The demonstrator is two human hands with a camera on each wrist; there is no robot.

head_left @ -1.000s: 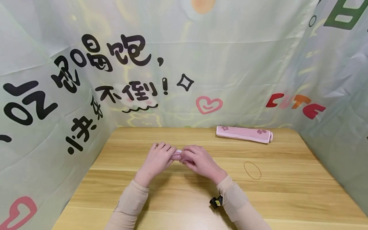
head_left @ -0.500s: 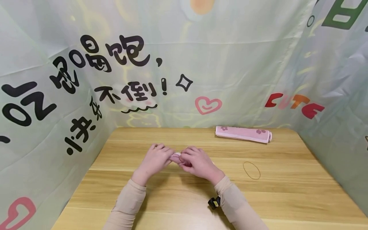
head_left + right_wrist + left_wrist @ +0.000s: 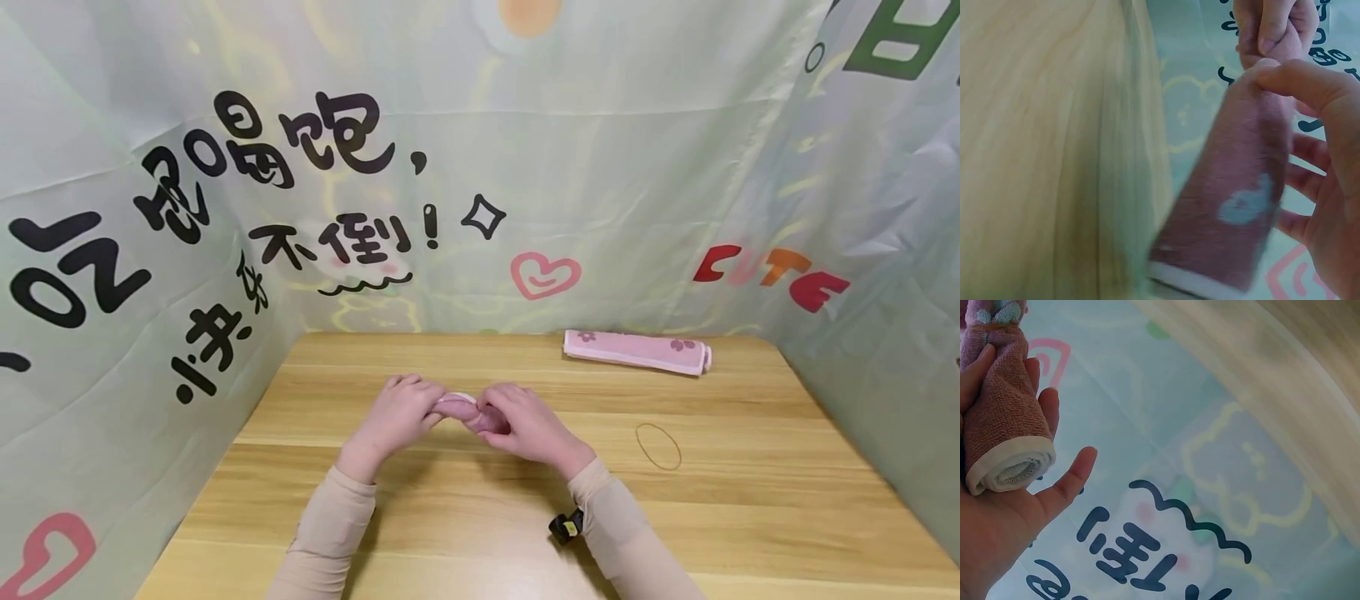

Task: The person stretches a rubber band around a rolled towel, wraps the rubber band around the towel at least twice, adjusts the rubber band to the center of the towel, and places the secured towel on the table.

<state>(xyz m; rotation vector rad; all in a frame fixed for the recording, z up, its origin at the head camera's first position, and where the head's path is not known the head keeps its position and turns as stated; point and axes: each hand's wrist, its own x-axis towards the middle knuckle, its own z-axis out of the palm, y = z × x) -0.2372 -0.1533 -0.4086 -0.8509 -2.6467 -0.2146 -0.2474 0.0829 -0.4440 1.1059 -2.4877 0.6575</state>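
Both hands hold a rolled pink towel [image 3: 456,408] above the table. In the left wrist view, the towel roll [image 3: 1004,394] lies in the left hand [image 3: 1007,522], thumb on one side and fingers on the other, its white-edged coiled end toward the palm. A thin brown rubber band [image 3: 992,327] cinches the roll near the thumb tip. In the head view, the left hand [image 3: 401,412] grips the left part and the right hand [image 3: 528,421] the right part. The right wrist view shows the right thumb [image 3: 1304,81] pressing the narrowed middle, fingers behind the roll.
Another pink towel [image 3: 637,351], rolled or folded long, lies at the table's back right. A loose rubber band [image 3: 658,446] rests on the wooden table [image 3: 750,492] right of the hands. A printed cloth [image 3: 637,183] walls the back and sides. A black device [image 3: 566,527] hangs at the right wrist.
The left hand has shifted slightly left and the hands have drawn apart. More of the pink towel shows between them. The other towel and the loose rubber band stay put.
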